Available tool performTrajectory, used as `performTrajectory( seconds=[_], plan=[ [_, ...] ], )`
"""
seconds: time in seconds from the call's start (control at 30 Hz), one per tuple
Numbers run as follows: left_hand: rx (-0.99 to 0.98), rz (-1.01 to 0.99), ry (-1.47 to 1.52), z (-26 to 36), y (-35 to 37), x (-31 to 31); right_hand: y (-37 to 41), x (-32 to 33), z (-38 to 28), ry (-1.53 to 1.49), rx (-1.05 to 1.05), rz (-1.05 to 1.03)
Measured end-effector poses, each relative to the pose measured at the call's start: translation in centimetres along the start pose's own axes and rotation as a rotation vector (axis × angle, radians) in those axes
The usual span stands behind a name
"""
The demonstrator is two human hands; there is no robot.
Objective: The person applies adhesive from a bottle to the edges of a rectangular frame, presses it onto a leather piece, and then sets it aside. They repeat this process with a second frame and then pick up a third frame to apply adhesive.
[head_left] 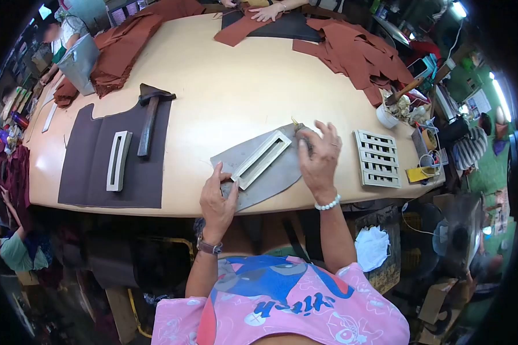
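Observation:
A pale rectangular frame (262,160) with a long slot lies slanted on a grey sheet (282,178) near the table's front edge. My left hand (217,198) touches the frame's lower left end, thumb and fingers apart around the corner. Over the sheet's right side is my right hand (318,152), its fingers bent around a small dark thing that I cannot make out clearly. To the left, a second slotted frame (118,161) and a hammer (148,123) rest on a dark sheet (83,161).
Slotted pale pieces (377,158) sit at the right, beside a white pot (387,117) and a basket (429,146). Reddish-brown pieces (357,52) are piled at the back. Another person's hand (267,12) presses on material across the table (213,75).

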State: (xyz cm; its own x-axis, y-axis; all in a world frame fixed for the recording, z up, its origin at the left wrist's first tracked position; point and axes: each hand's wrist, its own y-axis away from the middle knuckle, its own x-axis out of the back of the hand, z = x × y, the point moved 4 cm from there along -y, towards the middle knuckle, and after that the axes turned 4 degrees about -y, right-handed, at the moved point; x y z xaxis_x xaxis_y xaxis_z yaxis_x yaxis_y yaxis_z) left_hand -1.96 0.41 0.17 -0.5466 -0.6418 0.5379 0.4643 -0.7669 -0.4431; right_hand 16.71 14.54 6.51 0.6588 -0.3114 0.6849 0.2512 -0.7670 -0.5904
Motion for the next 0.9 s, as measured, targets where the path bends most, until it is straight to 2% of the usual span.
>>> performTrajectory(
  seconds=[0.03, 0.23, 0.43, 0.63, 0.73, 0.83, 0.9],
  plan=[
    [0.000, 0.006, -0.001, 0.0, 0.0, 0.1, -0.4, -0.6, -1.0, 0.053, 0.056, -0.063],
    [-0.011, 0.009, 0.000, 0.5, -0.1, 0.3, -1.0, -4.8, -0.4, 0.300, 0.067, -0.330],
    [-0.031, 0.001, -0.014, 0.5, -0.1, 0.4, -1.0, -4.6, -0.6, 0.263, 0.052, -0.415],
    [-0.029, 0.002, 0.005, 0.4, -0.1, 0.3, -1.7, -2.1, -1.9, 0.022, 0.075, -0.230],
    [-0.019, -0.007, 0.008, 0.3, -0.1, 0.4, -2.5, -1.6, -1.8, -0.084, 0.056, -0.268],
    [-0.008, 0.001, -0.006, 0.3, -0.2, 0.4, -2.8, -2.0, -0.8, -0.130, 0.048, -0.215],
    [-0.006, 0.001, -0.012, 0.4, 0.0, 0.3, -3.4, -1.0, 0.0, -0.304, -0.020, -0.164]
  ],
)
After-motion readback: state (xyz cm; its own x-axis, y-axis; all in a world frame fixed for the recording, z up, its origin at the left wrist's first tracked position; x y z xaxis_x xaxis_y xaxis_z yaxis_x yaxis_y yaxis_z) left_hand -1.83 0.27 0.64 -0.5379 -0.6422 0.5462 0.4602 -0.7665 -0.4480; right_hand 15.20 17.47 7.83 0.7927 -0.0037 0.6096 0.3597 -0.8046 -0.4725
